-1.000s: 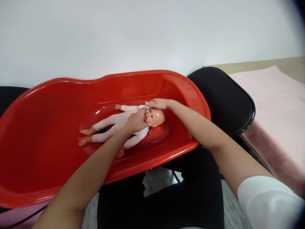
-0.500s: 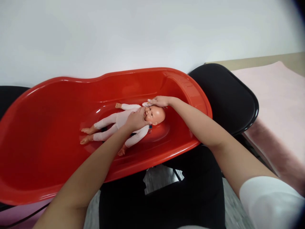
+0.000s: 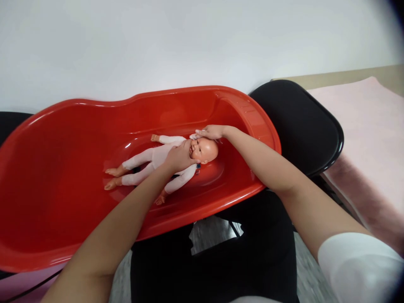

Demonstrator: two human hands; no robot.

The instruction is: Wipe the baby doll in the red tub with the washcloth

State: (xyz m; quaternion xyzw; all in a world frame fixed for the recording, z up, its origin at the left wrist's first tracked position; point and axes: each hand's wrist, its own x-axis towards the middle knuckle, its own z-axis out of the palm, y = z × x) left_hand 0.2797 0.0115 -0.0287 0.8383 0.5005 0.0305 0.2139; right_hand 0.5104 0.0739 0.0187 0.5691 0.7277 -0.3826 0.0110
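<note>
A baby doll (image 3: 206,150) in a pale pink suit lies on its back in a red plastic baby tub (image 3: 63,143), head to the right. My left hand (image 3: 177,158) lies on the doll's chest and chin, fingers curled around its neck. My right hand (image 3: 211,132) rests at the top of the doll's head and pinches a small white pad (image 3: 193,136) against its forehead.
The tub rests across black chairs; one black seat (image 3: 299,126) shows at the right, another dark edge (image 3: 9,122) at the far left. A pink towel (image 3: 369,139) covers a surface at the right. A white wall stands behind.
My right hand with the white pad has shifted slightly from the doll's shoulder side toward its forehead. The left hand stays on the doll's chest.
</note>
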